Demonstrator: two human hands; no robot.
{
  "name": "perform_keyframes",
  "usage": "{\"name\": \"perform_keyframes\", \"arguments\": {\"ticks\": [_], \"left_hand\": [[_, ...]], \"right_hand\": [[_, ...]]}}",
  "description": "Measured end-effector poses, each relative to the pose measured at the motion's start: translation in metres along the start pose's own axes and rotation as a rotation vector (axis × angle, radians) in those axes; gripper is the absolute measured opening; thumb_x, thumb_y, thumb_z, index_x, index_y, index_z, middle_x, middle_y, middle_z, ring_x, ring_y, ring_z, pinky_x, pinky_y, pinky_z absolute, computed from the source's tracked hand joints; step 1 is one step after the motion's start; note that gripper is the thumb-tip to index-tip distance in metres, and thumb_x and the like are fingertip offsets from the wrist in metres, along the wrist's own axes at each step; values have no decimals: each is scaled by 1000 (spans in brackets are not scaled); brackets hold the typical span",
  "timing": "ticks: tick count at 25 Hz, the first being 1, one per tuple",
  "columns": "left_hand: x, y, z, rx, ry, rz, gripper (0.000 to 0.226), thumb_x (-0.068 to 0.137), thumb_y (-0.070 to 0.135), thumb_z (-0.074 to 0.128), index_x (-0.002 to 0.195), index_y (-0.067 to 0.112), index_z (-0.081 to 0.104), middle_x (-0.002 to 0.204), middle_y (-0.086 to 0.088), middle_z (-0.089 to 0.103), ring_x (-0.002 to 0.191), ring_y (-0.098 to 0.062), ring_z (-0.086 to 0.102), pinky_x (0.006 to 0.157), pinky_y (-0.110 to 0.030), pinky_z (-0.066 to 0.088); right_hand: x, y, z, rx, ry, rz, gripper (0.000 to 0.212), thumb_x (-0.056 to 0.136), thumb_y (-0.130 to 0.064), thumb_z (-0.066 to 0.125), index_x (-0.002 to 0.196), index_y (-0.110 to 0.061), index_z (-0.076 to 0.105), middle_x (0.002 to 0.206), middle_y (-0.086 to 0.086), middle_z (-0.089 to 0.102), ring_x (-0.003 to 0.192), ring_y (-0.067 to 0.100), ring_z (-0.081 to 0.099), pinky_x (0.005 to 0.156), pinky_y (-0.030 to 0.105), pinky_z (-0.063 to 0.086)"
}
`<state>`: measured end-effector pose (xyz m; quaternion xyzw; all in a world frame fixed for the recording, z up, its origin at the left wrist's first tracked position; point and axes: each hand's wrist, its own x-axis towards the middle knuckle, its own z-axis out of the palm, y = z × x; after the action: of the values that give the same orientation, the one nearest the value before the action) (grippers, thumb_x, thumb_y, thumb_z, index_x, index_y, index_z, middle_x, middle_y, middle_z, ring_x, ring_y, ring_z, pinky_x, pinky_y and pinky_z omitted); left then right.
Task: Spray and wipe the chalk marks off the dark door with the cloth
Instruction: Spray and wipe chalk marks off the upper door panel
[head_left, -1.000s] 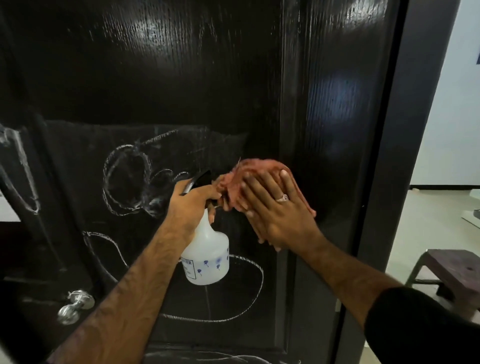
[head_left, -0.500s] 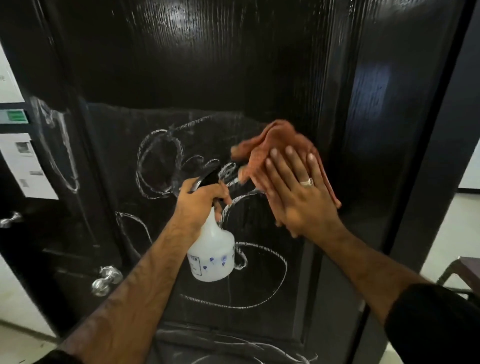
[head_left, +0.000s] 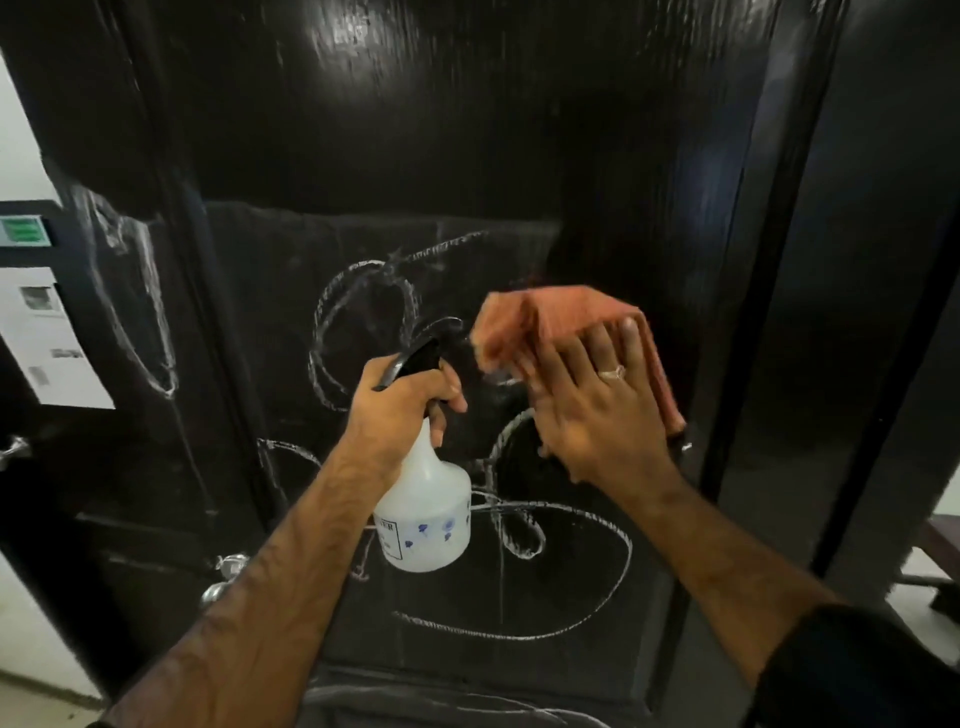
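Note:
The dark door (head_left: 467, 130) fills the view, glossy above and dull on its lower panel. White chalk marks (head_left: 587, 582) loop across that panel, with another scrawl on the left stile. My right hand (head_left: 597, 410) lies flat on a reddish-orange cloth (head_left: 550, 317), pressing it against the door at the panel's right side. My left hand (head_left: 400, 405) grips the neck of a translucent white spray bottle (head_left: 426, 525) with a black trigger head, held just left of the cloth.
A silver door handle (head_left: 226, 571) sticks out at the lower left. Papers and a green sign (head_left: 23, 228) hang on the white wall to the left. A dark door frame (head_left: 872, 312) runs down the right, with a stool partly seen behind it.
The view has shifted left and closer to the door. My right hand with the cloth has slid over the chalk loops. The bottle stays in my left hand.

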<state>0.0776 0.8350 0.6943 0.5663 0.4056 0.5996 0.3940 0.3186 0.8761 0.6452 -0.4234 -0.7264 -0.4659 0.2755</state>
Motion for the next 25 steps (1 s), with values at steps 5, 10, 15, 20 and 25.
{"name": "perform_keyframes", "arguments": {"ticks": [5, 10, 15, 20, 25], "left_hand": [[22, -7, -50, -37, -74, 19, 18, 77, 6, 65, 83, -11, 67, 74, -23, 68, 41, -23, 48, 44, -28, 45], [43, -12, -83, -55, -158, 62, 15, 79, 4, 64, 82, -11, 68, 73, -24, 68, 40, -22, 49, 47, -30, 46], [51, -6, -115, -52, -236, 88, 19, 80, 5, 63, 82, -14, 65, 74, -25, 68, 38, -22, 49, 50, -28, 46], [61, 3, -136, -27, -261, 107, 15, 82, 5, 63, 83, -10, 67, 76, -23, 70, 40, -25, 48, 54, -35, 43], [65, 7, -150, -69, -254, 108, 22, 78, 10, 64, 84, -10, 68, 74, -23, 69, 41, -27, 48, 49, -33, 44]], "right_hand": [[40, 19, -6, -99, 261, 409, 47, 109, -31, 54, 150, -8, 54, 151, 29, 55, 147, 57, 40, 121, 75, 23], [122, -61, -9, 27, 306, 419, 56, 112, -36, 43, 160, -9, 46, 169, 18, 36, 160, 44, 22, 128, 67, 14], [38, -53, 12, -169, 216, 172, 44, 106, -26, 62, 147, -10, 62, 146, 23, 63, 143, 52, 50, 116, 79, 27], [155, -66, -4, -86, 378, 731, 53, 114, -36, 43, 156, -5, 49, 161, 25, 46, 154, 51, 33, 128, 70, 14], [95, -99, 9, -83, 157, 52, 58, 106, -34, 59, 161, -21, 46, 165, 15, 44, 153, 50, 34, 123, 73, 21]]}}
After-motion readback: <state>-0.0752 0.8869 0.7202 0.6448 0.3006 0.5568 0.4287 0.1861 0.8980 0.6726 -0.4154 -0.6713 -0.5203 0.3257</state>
